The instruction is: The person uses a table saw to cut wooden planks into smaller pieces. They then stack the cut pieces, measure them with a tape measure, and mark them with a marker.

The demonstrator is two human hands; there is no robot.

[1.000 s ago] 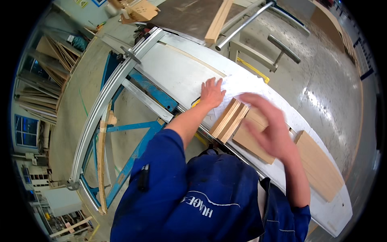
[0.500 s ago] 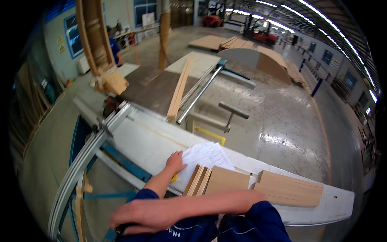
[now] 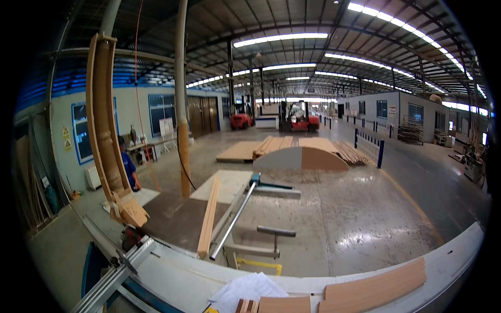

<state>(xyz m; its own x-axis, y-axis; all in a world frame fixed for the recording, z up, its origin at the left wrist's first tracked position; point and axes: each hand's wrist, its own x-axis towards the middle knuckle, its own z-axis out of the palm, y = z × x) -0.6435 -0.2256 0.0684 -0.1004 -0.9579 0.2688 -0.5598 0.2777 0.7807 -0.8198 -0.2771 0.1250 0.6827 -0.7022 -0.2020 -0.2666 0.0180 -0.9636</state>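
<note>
Neither of my hands shows in the head view. At the lower edge, the long white table of a saw (image 3: 180, 279) runs from left to right. White sheets of paper (image 3: 248, 289) lie on it, with a bit of something yellow (image 3: 211, 310) at their near corner. Beside the paper are a small stack of strips with layered edges (image 3: 247, 306) and a wood-coloured panel piece (image 3: 284, 304), both cut off by the frame. Longer wood-coloured boards (image 3: 376, 287) lie flat farther right.
A metal rail (image 3: 117, 275) crosses the table's left end. Long wooden strips (image 3: 210, 216) rest past it near a metal bar (image 3: 235, 221). A wood-cased duct (image 3: 106, 120) hangs at left, near a person (image 3: 129, 169). Panel stacks (image 3: 302, 156) and red forklifts (image 3: 300, 120) stand farther off.
The view has tilted upward. My left hand, which was on the paper, and my right arm, reaching across leftward with a dark object in its hand, have dropped out of sight.
</note>
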